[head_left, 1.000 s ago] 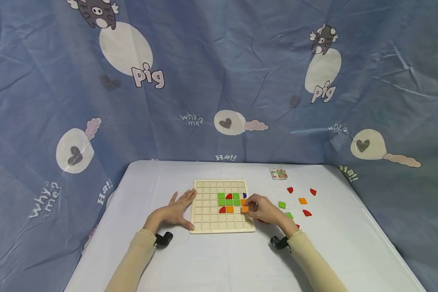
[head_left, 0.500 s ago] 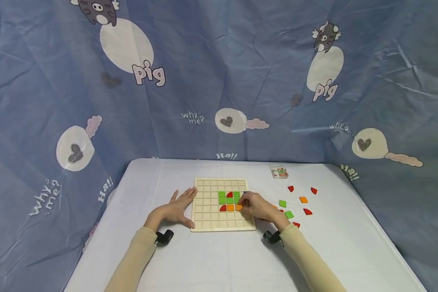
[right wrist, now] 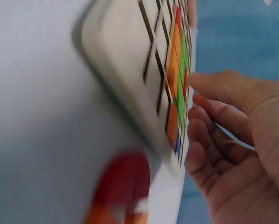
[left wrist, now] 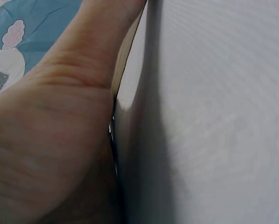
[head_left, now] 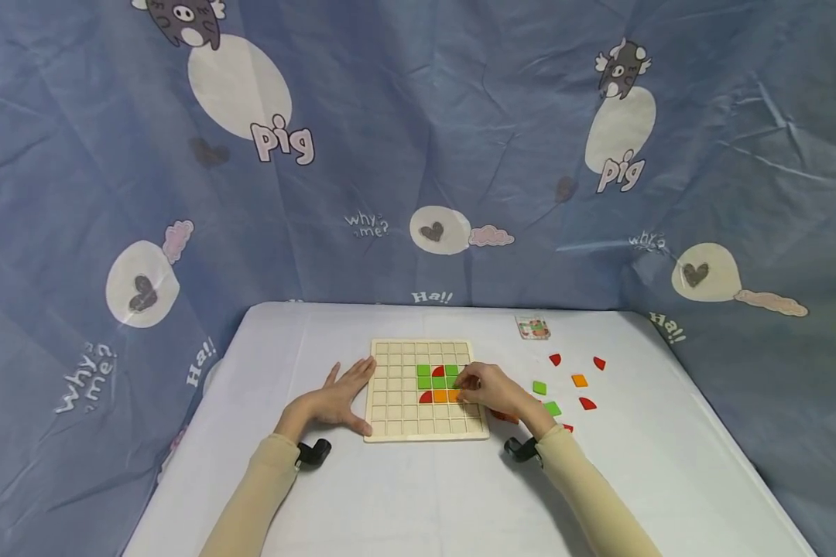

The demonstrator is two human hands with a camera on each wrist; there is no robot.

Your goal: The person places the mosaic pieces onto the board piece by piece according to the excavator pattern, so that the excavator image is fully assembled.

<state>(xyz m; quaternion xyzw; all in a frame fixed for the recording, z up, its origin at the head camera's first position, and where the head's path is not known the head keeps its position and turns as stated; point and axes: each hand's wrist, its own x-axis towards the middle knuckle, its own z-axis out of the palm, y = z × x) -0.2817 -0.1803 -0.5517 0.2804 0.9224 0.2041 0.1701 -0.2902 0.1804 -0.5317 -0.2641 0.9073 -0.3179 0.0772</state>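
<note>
A pale wooden grid board (head_left: 395, 418) lies flat on the table. Its cells hold green squares (head_left: 438, 382), red quarter-circles (head_left: 426, 398) and an orange square (head_left: 440, 396). My left hand (head_left: 337, 398) rests spread at the board's left edge, thumb at the lower corner. With thumb and fingers of my right hand (head_left: 491, 387) I hold a second orange square tile (head_left: 453, 395), set beside the first. In the right wrist view the bent fingers of the right hand (right wrist: 242, 144) are close over the board's tiles. The left wrist view shows mostly the left palm (left wrist: 51, 130).
Right of the board lie loose red quarter-circles (head_left: 587, 403), green squares (head_left: 539, 387) and an orange square (head_left: 580, 381). More orange and red pieces (head_left: 505, 416) lie partly under my right wrist. A printed card (head_left: 532, 328) lies at the back. A blue curtain (head_left: 362, 178) stands behind the table.
My right hand has moved left with the orange square tile, which now lies beside the other orange square. The left hand has stayed at the board's edge.
</note>
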